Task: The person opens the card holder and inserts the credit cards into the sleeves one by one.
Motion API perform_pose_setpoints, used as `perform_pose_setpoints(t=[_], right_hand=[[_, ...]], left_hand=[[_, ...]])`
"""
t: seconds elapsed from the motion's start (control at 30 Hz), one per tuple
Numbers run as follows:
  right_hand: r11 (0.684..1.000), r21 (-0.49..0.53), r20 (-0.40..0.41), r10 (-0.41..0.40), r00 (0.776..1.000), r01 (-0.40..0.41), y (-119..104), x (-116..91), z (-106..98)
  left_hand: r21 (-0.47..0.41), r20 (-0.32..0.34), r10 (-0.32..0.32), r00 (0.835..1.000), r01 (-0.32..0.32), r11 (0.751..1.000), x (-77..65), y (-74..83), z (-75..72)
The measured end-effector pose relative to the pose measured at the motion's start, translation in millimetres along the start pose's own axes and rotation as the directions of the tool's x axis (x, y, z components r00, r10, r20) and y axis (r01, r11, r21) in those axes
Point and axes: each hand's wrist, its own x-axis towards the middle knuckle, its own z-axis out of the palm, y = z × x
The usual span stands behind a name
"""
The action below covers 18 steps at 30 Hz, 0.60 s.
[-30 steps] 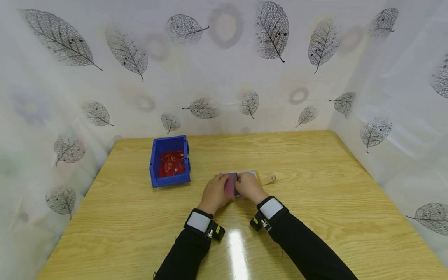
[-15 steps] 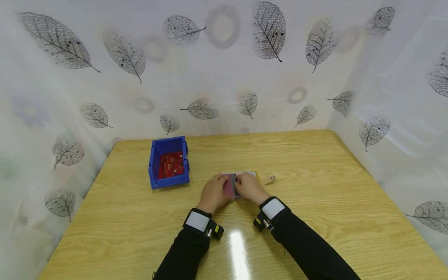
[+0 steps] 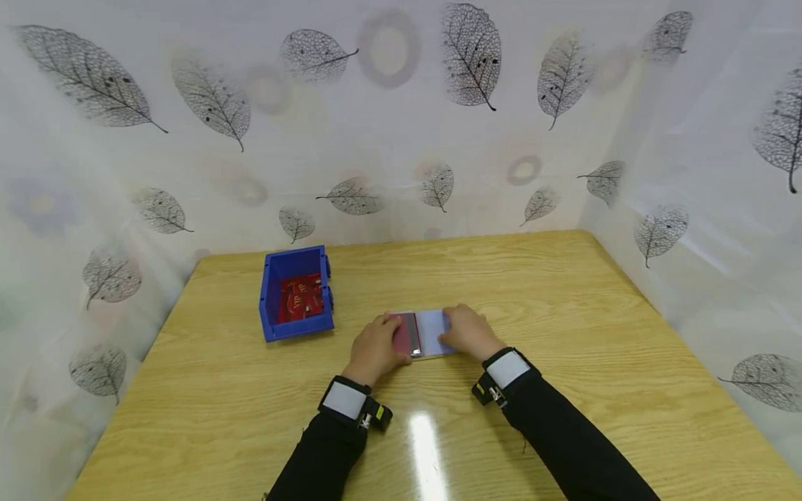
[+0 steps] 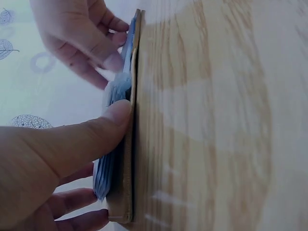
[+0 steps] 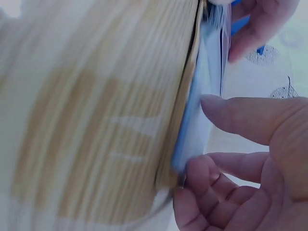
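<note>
A card holder [image 3: 431,335] lies spread flat on the table, its tan cover [image 4: 126,192] underneath. A stack of clear sleeves [image 4: 103,173] fills its left side, the top one showing a reddish card [image 3: 402,337] with a grey stripe. My left hand [image 3: 372,351] grips that left side, thumb on the near edge and fingers at the far side. My right hand [image 3: 471,332] holds the right edge, with the thumb at the pale bluish page [image 5: 192,130] and the other fingers curled at the holder's end. The outer right end is hidden behind this hand.
A blue bin [image 3: 297,327] with several red cards [image 3: 302,296] marked VIP stands at the back left of the wooden table [image 3: 564,334]. A white curtain [image 3: 388,125] with leaf prints hangs behind and along the sides.
My right hand has moved right from the holder's middle to its right edge, uncovering the pale page. The tan strap seen earlier at the right is out of sight. My left hand keeps its grip.
</note>
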Motion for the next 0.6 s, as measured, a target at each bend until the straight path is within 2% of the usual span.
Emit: perform_pose_setpoints(t=[0.2,0.3,0.43,0.5,0.57,0.6], right_hand=[[0.999,-0.015,0.082,-0.05,0.995,0.052,13.4,-3.5,-6.5],[0.996,-0.003,0.132,-0.087,0.987,0.088,17.4,-4.2,-8.5],[0.994,-0.004,0.18,-0.108,0.978,0.111,21.4,-4.0,-9.5],[0.993,0.0,0.196,-0.115,0.974,0.117,22.8,-3.7,-9.6],[0.993,0.011,0.208,-0.12,0.971,0.12,24.1,-3.5,-9.1],[0.993,0.021,0.214,-0.12,0.969,0.118,24.5,-3.5,-8.9]], left_hand=[[-0.007,-0.002,0.022,1.0,-0.022,1.0,-10.1,-10.7,-6.8],[-0.021,0.022,0.038,0.999,-0.038,0.999,-13.8,-15.7,-10.7],[-0.125,0.08,0.023,0.997,-0.013,0.992,-13.7,-20.9,-25.0],[-0.188,0.042,-0.007,0.999,0.015,0.982,-12.1,-25.6,-37.7],[-0.243,-0.064,-0.063,0.996,0.046,0.969,-10.3,-33.3,-52.3],[-0.257,-0.135,-0.09,0.987,0.053,0.965,-8.8,-38.2,-59.6]])
